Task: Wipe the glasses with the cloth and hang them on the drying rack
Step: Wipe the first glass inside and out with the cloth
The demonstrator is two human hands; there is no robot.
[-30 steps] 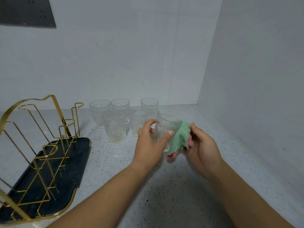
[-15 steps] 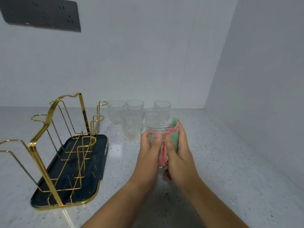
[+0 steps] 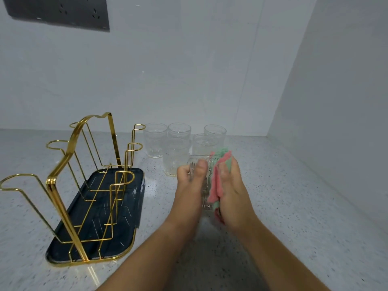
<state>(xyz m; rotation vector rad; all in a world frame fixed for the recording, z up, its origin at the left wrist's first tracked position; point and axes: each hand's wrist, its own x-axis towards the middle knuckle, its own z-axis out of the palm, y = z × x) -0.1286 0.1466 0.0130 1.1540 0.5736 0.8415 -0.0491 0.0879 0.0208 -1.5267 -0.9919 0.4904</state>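
Head view: wiping step. Glass (image 3: 203, 164) gripped in curled left hand (image 3: 190, 182), right of drying rack (image 3: 63, 177); cloth (image 3: 218, 181) pinched against it by right hand (image 3: 232, 190). Next, likely: upending, hooking onto rack.

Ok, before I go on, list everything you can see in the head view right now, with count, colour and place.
held glass: 1, clear ribbed, between both hands above the counter
standing glasses: 5, clear, clustered upright at the back of the counter
cloth: 1, green and pink, pressed against the held glass
drying rack: 1, gold wire, on the left, nothing hanging on it
tray: 1, dark blue with gold rim, under the rack
counter: 1, speckled light grey
socket panel: 1, dark grey, on the wall, upper left
left hand: grips the held glass
right hand: holds the cloth
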